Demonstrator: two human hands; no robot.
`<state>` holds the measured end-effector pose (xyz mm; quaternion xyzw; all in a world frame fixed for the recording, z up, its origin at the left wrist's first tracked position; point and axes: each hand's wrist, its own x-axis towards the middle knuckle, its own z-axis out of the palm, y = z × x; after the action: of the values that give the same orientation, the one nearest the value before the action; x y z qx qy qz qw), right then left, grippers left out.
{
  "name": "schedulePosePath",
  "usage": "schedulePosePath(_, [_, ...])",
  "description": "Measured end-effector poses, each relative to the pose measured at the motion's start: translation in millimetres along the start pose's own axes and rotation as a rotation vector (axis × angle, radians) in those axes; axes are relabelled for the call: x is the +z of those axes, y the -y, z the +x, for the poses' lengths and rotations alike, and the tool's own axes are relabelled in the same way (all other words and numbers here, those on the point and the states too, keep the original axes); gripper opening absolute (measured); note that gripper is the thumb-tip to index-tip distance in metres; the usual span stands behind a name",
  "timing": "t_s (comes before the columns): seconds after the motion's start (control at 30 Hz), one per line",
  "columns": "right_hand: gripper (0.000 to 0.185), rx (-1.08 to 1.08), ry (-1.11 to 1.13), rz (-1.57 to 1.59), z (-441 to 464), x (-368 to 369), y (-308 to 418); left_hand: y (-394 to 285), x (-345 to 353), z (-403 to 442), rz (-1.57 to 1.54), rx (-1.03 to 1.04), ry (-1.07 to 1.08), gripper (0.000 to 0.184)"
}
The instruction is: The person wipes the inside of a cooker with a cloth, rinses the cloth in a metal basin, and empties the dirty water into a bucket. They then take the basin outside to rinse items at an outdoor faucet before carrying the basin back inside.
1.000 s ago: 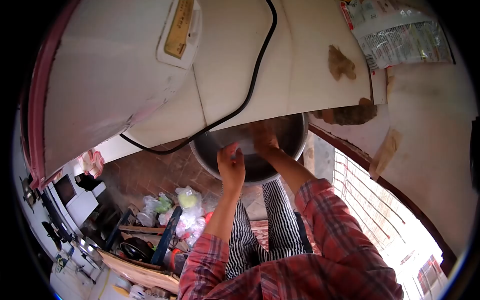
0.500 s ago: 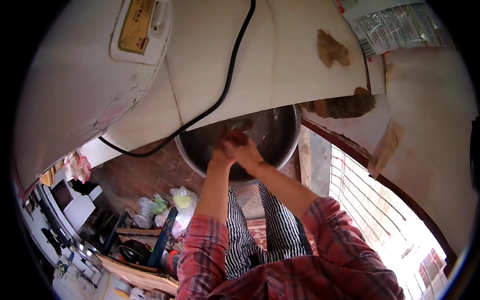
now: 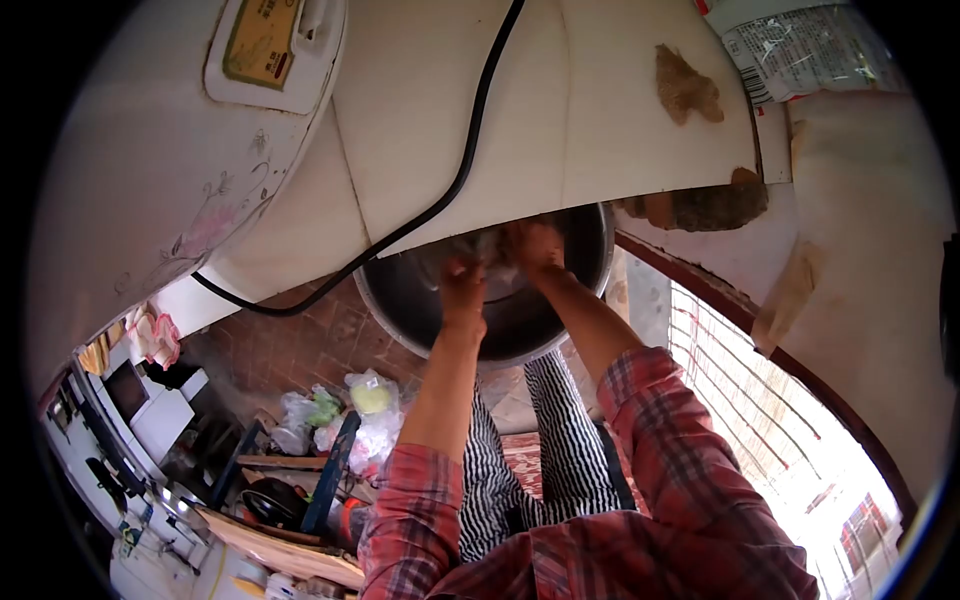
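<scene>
A round metal basin (image 3: 400, 315) sits low in front of me, its far side hidden beneath the edge of the pale surface. Both my hands reach over its inside. My left hand (image 3: 463, 288) has its fingers curled beside a pale, wet-looking, blurred mass (image 3: 492, 248) of a kind I cannot make out. On the other side of that mass, my right hand (image 3: 537, 247) also has bent fingers, partly in shadow. Whatever lies within the fingers of either hand is too blurred to name.
A black cable (image 3: 450, 190) crosses the pale surface (image 3: 400, 120) above the basin. A white appliance (image 3: 150, 190) stands at left, a printed packet (image 3: 810, 50) at upper right. Plastic bags (image 3: 372, 410) and a shelf rack (image 3: 285, 462) are at lower left.
My hands were clasped together over the basin; now they are apart, the right one farther right and up, the left slightly right. The whole view has shifted a little.
</scene>
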<state>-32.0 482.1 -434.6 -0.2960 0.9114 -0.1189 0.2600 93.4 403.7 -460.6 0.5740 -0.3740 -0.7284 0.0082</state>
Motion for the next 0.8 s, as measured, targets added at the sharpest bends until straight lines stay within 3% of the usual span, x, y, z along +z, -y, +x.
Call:
schedulePosePath(0.03, [0.024,0.0,0.001,-0.008,-0.8,4.1,-3.1,18.2,-10.9,18.2,0.126,0.121,-0.026,0.03])
schedulePosePath(0.1, [0.026,0.14,-0.325,0.113,-3.2,17.8,-5.6,-8.2,-14.5,4.3,0.172,0.063,-0.057,0.039])
schedulePosePath(0.13, [0.026,0.135,-0.329,0.113,-2.6,25.6,-8.4,-26.3,-11.5,-4.5,0.222,0.012,-0.087,0.048])
schedulePosePath(0.2, [0.033,-0.239,0.083,0.271,-9.6,42.3,-11.8,-43.9,-7.0,-16.6,0.223,0.056,-0.105,0.046])
schedulePosePath(0.23, [0.033,-0.238,0.084,0.283,-14.2,24.3,-0.1,-55.5,-5.9,-25.7,0.227,0.102,-0.127,0.045])
schedulePosePath(0.3, [0.042,0.268,0.181,0.222,-17.2,-16.0,12.5,-79.4,9.2,-48.0,0.155,-0.007,-0.128,0.043])
schedulePosePath(0.4, [0.04,0.238,0.255,0.33,-8.8,38.4,5.6,-77.3,16.3,-49.6,-0.06,-0.247,-0.042,0.045])
schedulePosePath(0.43, [0.038,0.311,0.305,0.758,-16.0,34.1,19.9,-71.4,14.4,-45.3,-0.191,-0.383,0.015,0.047])
schedulePosePath(0.47, [0.037,0.373,0.35,1.193,-28.8,26.4,41.0,-35.1,-10.9,-6.6,-0.402,-0.243,0.344,0.048])
schedulePosePath(0.53, [0.031,0.0,0.034,0.944,-45.4,15.5,66.4,35.7,-60.4,68.7,-0.865,-0.124,1.15,0.051])
schedulePosePath(0.57, [0.029,-0.111,-0.075,0.85,-53.7,8.1,78.4,34.7,-64.1,68.0,-0.652,0.048,1.056,0.048])
schedulePosePath(0.7, [0.019,-0.05,-0.152,0.725,-64.3,-34.2,108.0,-32.0,-32.4,-10.4,0.576,0.638,0.494,0.04])
schedulePosePath(0.8, [0.016,-0.111,-0.335,0.582,-45.7,-38.3,90.2,-24.5,-34.8,-6.1,0.114,0.289,0.585,0.032])
